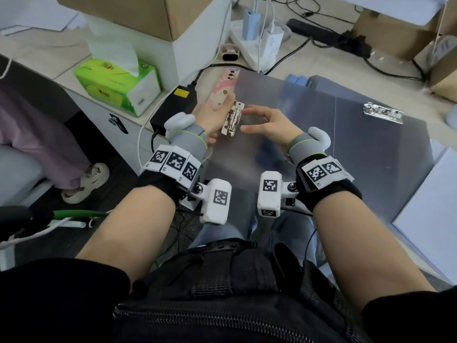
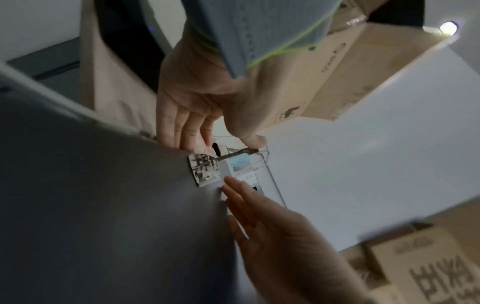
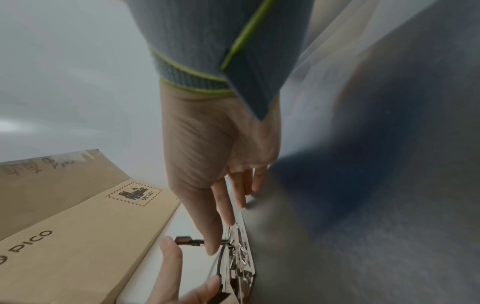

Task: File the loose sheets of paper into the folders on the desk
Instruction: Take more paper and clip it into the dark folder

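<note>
A grey translucent folder [image 1: 346, 144] lies open in front of me, one flap raised over my lap. My left hand [image 1: 217, 115] holds that flap at its metal spring clip [image 1: 232, 117]. In the left wrist view its thumb pinches the clip's lever [image 2: 233, 154] while its fingers [image 2: 182, 131] back the clip [image 2: 205, 166]. My right hand [image 1: 264, 122] lies flat on the folder [image 2: 103, 205] just right of the clip, fingers straight [image 3: 228, 205]. A second metal clip [image 1: 383, 112] sits on the far right flap. White sheets [image 1: 430, 206] lie at the right edge.
A green tissue box [image 1: 118, 82], a black power adapter [image 1: 175, 105] and a pink phone case [image 1: 225, 87] sit left of the folder. Chargers and cables [image 1: 262, 38] crowd the back of the desk. Cardboard boxes [image 1: 395, 33] stand at the back right. Another person's leg and shoe [image 1: 84, 181] are at the left.
</note>
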